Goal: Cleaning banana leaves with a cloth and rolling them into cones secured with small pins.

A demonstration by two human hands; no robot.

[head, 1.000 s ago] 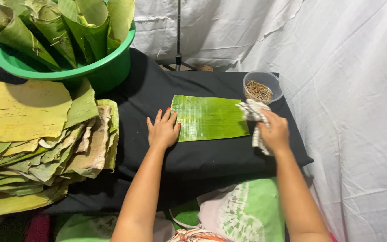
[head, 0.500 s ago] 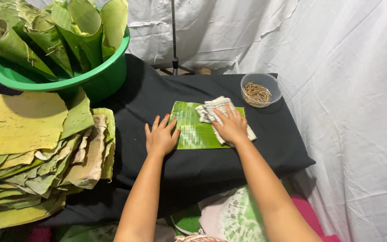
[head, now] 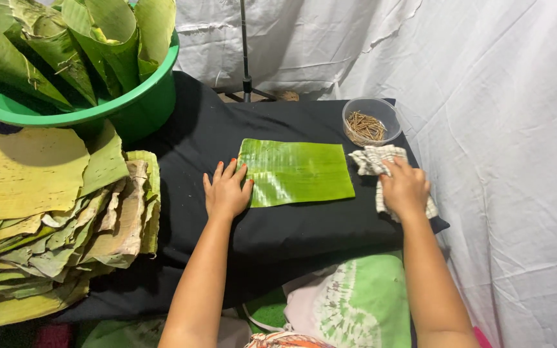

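The left hand [head: 227, 191] is laid flat and open on the near left corner of the green leaf piece [head: 296, 171], which lies in the middle of the black-covered bench [head: 195, 138]. The right hand [head: 406, 188] is closed over a checked cloth [head: 376, 161] just beside the leaf's right edge. The leaf is best kept pinned while the cloth is drawn in long, even strokes. Half a second ago the cloth was on the leaf; it is now off it, near the tub of sticks [head: 371, 121].
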